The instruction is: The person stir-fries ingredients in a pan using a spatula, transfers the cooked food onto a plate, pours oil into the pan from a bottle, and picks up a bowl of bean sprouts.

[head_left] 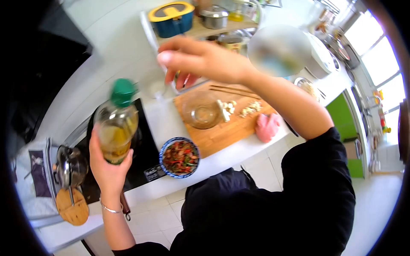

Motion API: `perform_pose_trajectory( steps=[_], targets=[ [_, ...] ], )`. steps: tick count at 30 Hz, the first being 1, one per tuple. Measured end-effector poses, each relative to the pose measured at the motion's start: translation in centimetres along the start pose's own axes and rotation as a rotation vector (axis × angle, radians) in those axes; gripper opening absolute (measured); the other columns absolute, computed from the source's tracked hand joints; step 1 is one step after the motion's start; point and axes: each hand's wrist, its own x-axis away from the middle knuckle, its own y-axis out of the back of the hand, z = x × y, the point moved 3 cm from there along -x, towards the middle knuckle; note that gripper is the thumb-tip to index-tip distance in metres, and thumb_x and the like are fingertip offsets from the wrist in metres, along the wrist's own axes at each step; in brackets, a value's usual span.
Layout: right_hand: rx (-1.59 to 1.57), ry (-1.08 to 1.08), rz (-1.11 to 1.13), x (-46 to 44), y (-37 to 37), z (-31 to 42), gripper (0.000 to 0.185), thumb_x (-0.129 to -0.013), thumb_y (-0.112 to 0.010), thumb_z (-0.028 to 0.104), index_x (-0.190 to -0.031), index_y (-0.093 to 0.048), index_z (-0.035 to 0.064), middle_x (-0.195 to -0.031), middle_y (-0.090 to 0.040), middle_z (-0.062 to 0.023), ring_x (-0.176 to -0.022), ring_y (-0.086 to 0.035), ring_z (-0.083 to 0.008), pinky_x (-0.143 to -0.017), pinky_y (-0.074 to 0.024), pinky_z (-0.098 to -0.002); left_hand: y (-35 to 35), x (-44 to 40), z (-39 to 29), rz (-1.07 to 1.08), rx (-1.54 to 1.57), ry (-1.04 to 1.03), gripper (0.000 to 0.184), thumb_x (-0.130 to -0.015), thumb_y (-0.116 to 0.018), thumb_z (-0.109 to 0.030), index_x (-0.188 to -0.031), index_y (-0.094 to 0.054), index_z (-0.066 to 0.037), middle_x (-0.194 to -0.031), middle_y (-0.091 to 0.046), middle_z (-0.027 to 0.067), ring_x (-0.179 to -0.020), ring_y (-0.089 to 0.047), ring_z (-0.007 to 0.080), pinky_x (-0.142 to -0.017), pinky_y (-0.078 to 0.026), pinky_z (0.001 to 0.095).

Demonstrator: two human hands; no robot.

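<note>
My left hand [109, 164] is wrapped round the lower part of an oil bottle [115, 128] with a green cap [123, 92], held upright above the black cooktop [147, 155]. My right hand [192, 59] is raised over the back edge of the wooden cutting board [209, 143], its fingers bent and apart, with nothing seen in them. On the board stands a glass bowl [201, 114] beside garlic pieces [229, 106] and chopped garlic [250, 109]. A blue-rimmed bowl of cooked food [179, 158] sits between cooktop and board.
A pink cloth or glove-like item [267, 127] lies at the board's right corner. Chopsticks [232, 89] rest at its back. Behind are a shelf [205, 30] and a blue container with a yellow lid [172, 21]. A metal pot [70, 166] stands at left.
</note>
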Motion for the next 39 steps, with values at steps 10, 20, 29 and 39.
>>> perform_pose_trajectory(
  steps=[10, 20, 29, 39],
  targets=[
    [1.275, -0.259, -0.545, 27.3, 0.9, -32.2, 0.043, -0.075, -0.066, 0.030, -0.114, -0.056, 0.0155, -0.106, -0.055, -0.0228, -0.100, -0.054, -0.0391, -0.082, -0.0463, -0.0432, -18.1, 10.3, -8.4, 0.429, 1.090, 0.373, 0.100, -0.060, -0.080, -0.012, -0.139, -0.019, -0.007, -0.127, -0.038, 0.0122, -0.116, -0.043, 0.0244, -0.098, -0.037, 0.0371],
    [-0.277, -0.072, -0.756, 29.0, 1.7, -19.0, 0.068, -0.072, -0.067, 0.007, -0.132, -0.035, 0.0026, -0.130, -0.042, -0.0088, -0.117, -0.043, -0.0174, -0.100, -0.0308, -0.0309, -26.3, 9.7, -18.5, 1.087, 0.932, 0.125, 0.093, -0.058, -0.080, -0.014, -0.134, -0.028, -0.002, -0.120, -0.048, 0.0128, -0.115, -0.045, 0.0217, -0.098, -0.035, 0.0345],
    [-0.356, -0.183, -1.208, 33.9, 6.1, -30.1, 0.049, -0.075, -0.067, 0.006, -0.119, -0.046, 0.0015, -0.107, -0.055, -0.0097, -0.104, -0.052, -0.0202, -0.091, -0.0406, -0.0329, -29.8, 6.0, -21.5, 1.121, 0.907, -0.173, 0.088, -0.060, -0.082, -0.019, -0.132, -0.033, -0.004, -0.126, -0.045, 0.0125, -0.120, -0.041, 0.0233, -0.102, -0.031, 0.0356],
    [0.455, -0.458, -1.047, 34.6, 4.3, -29.9, 0.062, -0.073, -0.066, 0.006, -0.129, -0.040, 0.0014, -0.134, -0.037, -0.0181, -0.128, -0.031, -0.0364, -0.106, -0.0235, -0.0430, -40.8, -9.5, -16.2, -0.009, 0.688, 0.254, 0.078, -0.062, -0.079, -0.008, -0.127, -0.038, 0.001, -0.125, -0.044, 0.0141, -0.117, -0.043, 0.0244, -0.099, -0.033, 0.0344]
  ],
)
